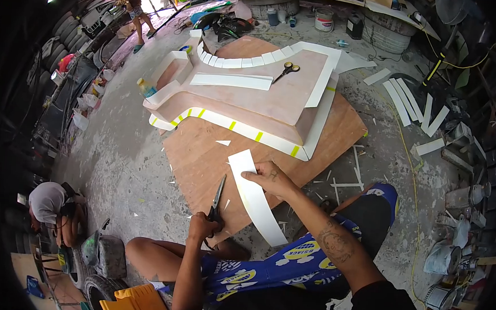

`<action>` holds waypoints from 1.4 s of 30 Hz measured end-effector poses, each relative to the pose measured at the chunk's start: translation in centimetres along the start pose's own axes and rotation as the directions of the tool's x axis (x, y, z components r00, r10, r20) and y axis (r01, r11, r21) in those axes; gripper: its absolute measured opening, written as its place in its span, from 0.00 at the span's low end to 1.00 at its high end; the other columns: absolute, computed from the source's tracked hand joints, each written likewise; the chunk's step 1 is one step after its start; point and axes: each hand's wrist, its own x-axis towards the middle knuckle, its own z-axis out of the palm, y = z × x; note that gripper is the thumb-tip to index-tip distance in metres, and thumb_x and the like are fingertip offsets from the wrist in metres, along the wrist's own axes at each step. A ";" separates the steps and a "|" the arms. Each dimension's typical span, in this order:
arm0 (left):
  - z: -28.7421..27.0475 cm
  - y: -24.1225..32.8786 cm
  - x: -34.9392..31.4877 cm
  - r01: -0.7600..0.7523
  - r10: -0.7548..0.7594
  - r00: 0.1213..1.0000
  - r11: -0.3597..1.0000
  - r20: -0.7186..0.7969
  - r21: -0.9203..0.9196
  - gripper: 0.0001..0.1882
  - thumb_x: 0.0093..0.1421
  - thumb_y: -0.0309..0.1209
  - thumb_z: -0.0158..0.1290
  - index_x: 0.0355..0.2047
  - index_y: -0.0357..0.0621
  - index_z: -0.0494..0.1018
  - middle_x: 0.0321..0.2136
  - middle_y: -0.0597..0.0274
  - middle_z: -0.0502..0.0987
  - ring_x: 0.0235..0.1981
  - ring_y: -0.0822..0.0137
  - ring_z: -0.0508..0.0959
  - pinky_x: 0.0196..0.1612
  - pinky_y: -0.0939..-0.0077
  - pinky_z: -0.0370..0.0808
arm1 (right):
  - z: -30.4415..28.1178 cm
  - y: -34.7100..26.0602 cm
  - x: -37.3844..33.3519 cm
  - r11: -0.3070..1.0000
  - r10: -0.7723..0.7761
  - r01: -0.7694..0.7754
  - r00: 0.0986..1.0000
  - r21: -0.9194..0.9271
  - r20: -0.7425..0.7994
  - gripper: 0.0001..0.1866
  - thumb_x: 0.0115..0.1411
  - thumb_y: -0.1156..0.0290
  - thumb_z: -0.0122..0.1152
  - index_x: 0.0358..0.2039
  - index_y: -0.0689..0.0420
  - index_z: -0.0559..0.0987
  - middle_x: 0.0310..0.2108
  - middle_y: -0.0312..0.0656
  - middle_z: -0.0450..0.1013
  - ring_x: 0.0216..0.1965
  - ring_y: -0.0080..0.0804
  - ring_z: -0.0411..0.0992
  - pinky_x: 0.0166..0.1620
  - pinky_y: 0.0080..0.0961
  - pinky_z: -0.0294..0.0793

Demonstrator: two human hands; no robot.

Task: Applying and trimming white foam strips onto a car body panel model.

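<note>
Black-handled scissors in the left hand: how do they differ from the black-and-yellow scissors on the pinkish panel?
The black-handled scissors are held; the black-and-yellow scissors lie loose. The held pair points forward; the loose pair points back leftward. Both are partly black.

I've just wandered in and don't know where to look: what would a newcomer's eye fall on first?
Probably the large curved form at upper centre, trimmed with white edging and yellow tape, resting on brown plywood. Below it, the right hand holds a long white strip, the left hand scissors.
</note>
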 end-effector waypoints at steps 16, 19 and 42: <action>3.5 -1.6 -0.3 -0.099 0.090 0.972 0.995 -0.217 -0.030 0.23 0.50 0.43 0.60 0.33 0.31 0.73 0.29 0.34 0.78 0.34 0.40 0.80 0.39 0.52 0.76 | -0.3 -0.1 -0.4 0.996 -0.015 0.014 1.000 -0.084 -0.010 0.13 0.61 0.64 0.62 0.34 0.64 0.81 0.24 0.32 0.74 0.25 0.14 0.69 0.26 0.19 0.68; 3.7 -1.8 -0.1 -0.077 0.071 0.979 0.997 -0.189 -0.028 0.23 0.51 0.42 0.59 0.35 0.32 0.72 0.31 0.32 0.77 0.35 0.39 0.79 0.39 0.51 0.76 | -0.2 -0.2 -0.4 0.999 0.044 -0.044 0.999 0.008 -0.018 0.13 0.61 0.65 0.62 0.34 0.64 0.81 0.26 0.34 0.76 0.26 0.15 0.70 0.27 0.18 0.70; 3.4 -1.9 0.2 -0.182 0.165 0.956 0.982 -0.244 -0.049 0.17 0.50 0.33 0.60 0.33 0.32 0.70 0.28 0.33 0.77 0.33 0.37 0.79 0.38 0.50 0.76 | -3.5 0.8 0.3 0.991 0.067 -0.055 0.993 0.121 -0.094 0.12 0.62 0.66 0.61 0.37 0.62 0.80 0.28 0.33 0.77 0.26 0.17 0.73 0.27 0.17 0.73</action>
